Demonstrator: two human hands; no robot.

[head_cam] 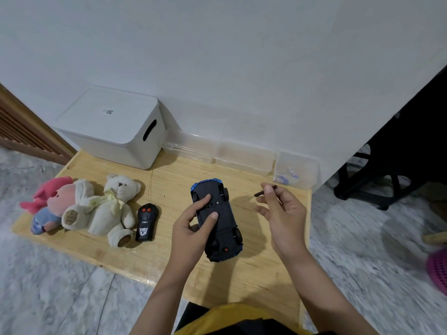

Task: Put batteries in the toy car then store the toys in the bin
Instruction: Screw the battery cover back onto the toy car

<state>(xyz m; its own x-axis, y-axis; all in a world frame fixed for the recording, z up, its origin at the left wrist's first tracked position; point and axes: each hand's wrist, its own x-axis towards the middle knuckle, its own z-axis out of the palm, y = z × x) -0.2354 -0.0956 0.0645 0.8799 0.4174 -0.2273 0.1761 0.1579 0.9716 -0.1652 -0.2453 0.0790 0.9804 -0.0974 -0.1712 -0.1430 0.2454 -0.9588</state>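
Head view: left hand (193,228) clamps the upturned car (217,223), right hand (280,209) pinches a screwdriver (263,191); battery-cover step, tip must next meet the screw.

Toy car (219,221) was black on upturned underside, blue along body edge, small red dot near end. Remote (146,222) was black with two red buttons, white emblem. Bin (113,128) was white, dark handle slot. Teddy (113,209) was cream with pale yellow ribbon. Far-left plush (46,206) was pink and blue. Tabletop (254,269) was light yellow wood grain. Floor (60,286) was grey-white marbled. Basket (439,269) at right edge was magenta.
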